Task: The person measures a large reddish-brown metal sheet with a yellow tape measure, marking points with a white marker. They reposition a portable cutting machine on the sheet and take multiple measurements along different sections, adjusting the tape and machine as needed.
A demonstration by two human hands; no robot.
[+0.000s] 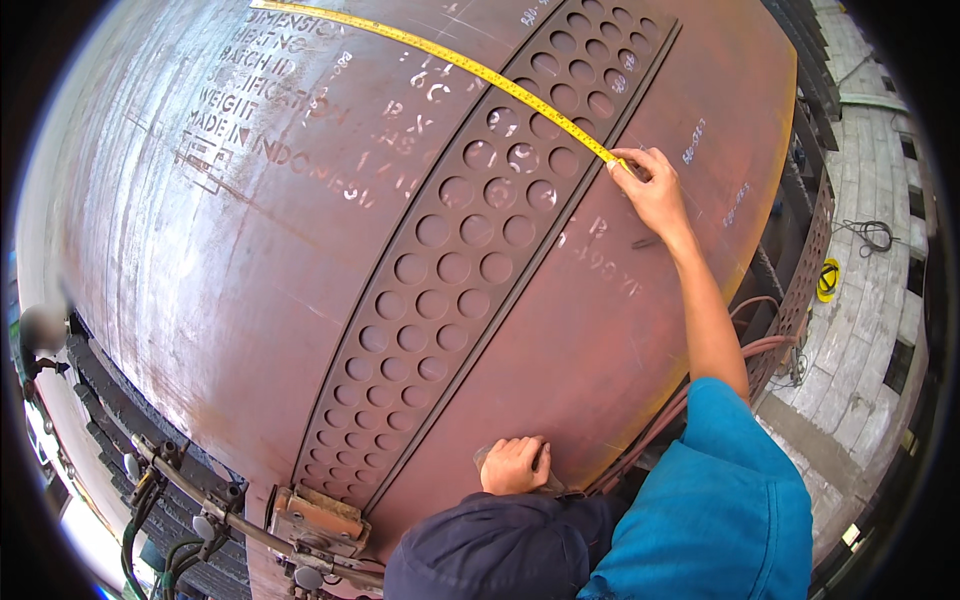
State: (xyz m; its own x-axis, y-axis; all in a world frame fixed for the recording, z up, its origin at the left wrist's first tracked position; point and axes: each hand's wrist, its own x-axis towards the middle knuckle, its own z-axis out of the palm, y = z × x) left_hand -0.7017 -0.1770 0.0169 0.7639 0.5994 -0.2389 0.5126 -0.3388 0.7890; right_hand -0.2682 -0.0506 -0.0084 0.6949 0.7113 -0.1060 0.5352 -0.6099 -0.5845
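My right hand [648,190] reaches forward over a curved reddish-brown steel plate [480,400]. It is closed, with thumb and fingers pinching the end of a yellow tape measure [500,82]. The tape runs from the fingers to the upper left, across a long strip of round holes [450,265] on the plate. Near the lower middle, my left hand [514,465] rests at the plate with its fingers curled. What it grips, if anything, cannot be made out. Dark blue cap fabric [490,550] hides the left forearm.
At the lower left, a metal rail with clamps and hoses [215,510] stands by the plate edge. Reddish hoses [765,345] run along the right side. On the grey floor [860,300] lie a yellow object [828,280] and a coiled cable [872,236].
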